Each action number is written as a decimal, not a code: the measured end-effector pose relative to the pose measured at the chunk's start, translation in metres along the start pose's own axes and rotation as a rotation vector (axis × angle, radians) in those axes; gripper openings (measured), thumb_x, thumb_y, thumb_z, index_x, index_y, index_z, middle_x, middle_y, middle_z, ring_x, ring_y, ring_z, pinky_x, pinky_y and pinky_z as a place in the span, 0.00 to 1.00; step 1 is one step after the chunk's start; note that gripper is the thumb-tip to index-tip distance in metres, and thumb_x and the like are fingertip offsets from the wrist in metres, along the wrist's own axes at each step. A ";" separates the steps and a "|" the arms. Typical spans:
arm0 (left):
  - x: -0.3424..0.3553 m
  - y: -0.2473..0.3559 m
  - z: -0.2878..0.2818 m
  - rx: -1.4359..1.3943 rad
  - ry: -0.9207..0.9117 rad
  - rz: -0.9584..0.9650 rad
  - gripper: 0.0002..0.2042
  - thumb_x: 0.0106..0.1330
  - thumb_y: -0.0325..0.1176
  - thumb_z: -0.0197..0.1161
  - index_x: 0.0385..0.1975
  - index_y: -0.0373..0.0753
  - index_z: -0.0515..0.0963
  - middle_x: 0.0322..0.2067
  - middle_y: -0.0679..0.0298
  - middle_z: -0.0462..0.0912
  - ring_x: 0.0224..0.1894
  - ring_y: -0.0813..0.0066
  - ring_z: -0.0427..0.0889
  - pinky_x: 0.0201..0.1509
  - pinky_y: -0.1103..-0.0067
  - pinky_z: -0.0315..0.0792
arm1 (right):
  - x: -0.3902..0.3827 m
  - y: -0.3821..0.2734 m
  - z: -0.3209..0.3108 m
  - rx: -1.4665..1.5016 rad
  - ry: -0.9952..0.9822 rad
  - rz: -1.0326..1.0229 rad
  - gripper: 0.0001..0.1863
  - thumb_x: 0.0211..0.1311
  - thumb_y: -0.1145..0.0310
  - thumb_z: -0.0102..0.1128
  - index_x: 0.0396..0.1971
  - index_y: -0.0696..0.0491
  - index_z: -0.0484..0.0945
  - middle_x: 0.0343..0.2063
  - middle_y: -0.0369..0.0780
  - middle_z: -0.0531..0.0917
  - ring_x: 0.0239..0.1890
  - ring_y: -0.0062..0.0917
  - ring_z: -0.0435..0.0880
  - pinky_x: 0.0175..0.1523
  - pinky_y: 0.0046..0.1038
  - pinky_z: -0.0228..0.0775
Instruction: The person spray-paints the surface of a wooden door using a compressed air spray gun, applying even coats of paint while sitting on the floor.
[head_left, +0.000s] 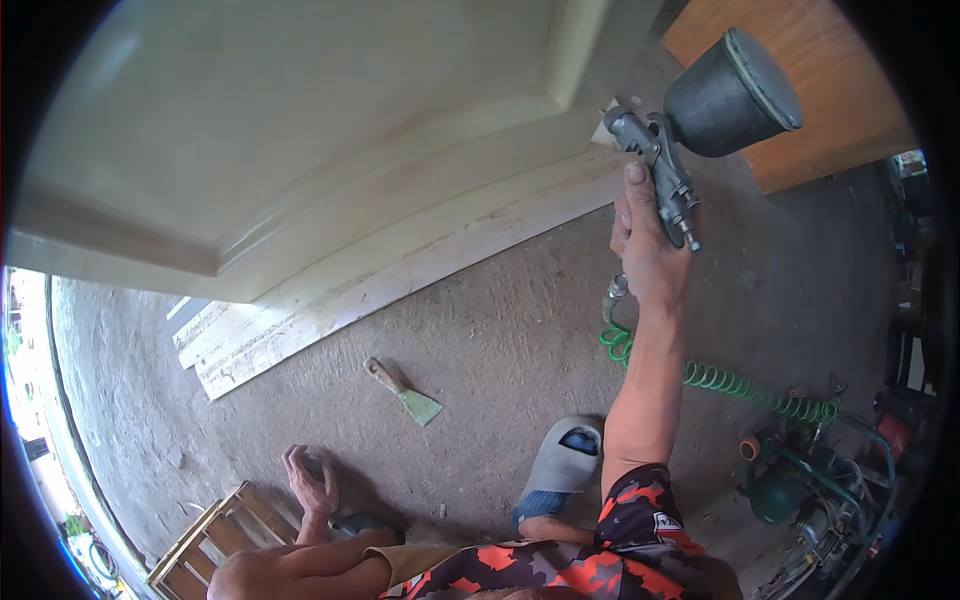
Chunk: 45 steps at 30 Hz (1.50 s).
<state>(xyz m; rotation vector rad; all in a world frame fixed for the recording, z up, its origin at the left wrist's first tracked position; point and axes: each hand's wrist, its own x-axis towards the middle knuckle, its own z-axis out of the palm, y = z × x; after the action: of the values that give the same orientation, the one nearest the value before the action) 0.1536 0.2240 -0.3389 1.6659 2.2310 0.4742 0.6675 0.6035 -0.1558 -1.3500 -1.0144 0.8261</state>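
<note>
At your far left, a slatted wooden crate (pixel 225 535) sits by your left hand (pixel 312 485), which hangs loosely open with curved fingers and holds nothing. Above, a large glossy panel (pixel 330 100) fills the upper left, and pale boards (pixel 350 285) lie on the floor along its lower edge. A scraper (pixel 404 394) lies on the bare floor between the boards and you, its blade toward your slippered foot (pixel 565 458). Your right hand (pixel 655 260) is closed around the grip of the spray gun (pixel 650 150), out in front of you at the upper right, near the panel's corner. Its nozzle points up and left, toward the panel; the body's long axis slants down to the right, and its grey cup (pixel 725 100) juts rightward, partly hiding an orange-brown board (pixel 830 90). A green coiled hose (pixel 735 380) passes behind your forearm toward a machine with a green tank (pixel 775 495).
</note>
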 end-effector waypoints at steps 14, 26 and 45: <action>0.001 -0.012 -0.006 -0.181 0.048 0.044 0.25 0.63 0.27 0.70 0.61 0.35 0.74 0.57 0.44 0.78 0.51 0.40 0.83 0.53 0.58 0.81 | -0.143 -0.003 0.165 0.005 -0.070 -0.057 0.20 0.82 0.61 0.72 0.32 0.57 0.78 0.19 0.29 0.71 0.24 0.13 0.65 0.30 0.28 0.57; -0.004 -0.034 -0.012 -0.305 0.015 0.027 0.26 0.64 0.30 0.74 0.62 0.38 0.75 0.58 0.46 0.79 0.51 0.43 0.85 0.50 0.58 0.83 | -0.260 -0.021 0.303 -0.015 -0.129 -0.227 0.17 0.78 0.64 0.75 0.31 0.56 0.78 0.16 0.35 0.77 0.18 0.16 0.76 0.25 0.27 0.66; -0.047 -0.095 0.031 -0.204 -0.294 0.040 0.42 0.63 0.52 0.77 0.74 0.35 0.72 0.71 0.36 0.74 0.67 0.29 0.76 0.66 0.47 0.75 | -0.386 0.033 0.450 -0.012 -0.422 -0.399 0.08 0.69 0.73 0.70 0.43 0.60 0.82 0.32 0.40 0.86 0.29 0.31 0.87 0.37 0.37 0.82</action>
<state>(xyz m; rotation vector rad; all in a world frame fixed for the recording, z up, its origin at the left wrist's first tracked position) 0.0988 0.1562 -0.4056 1.5639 1.8769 0.4201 0.1115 0.4175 -0.2518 -0.9492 -1.5598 0.8123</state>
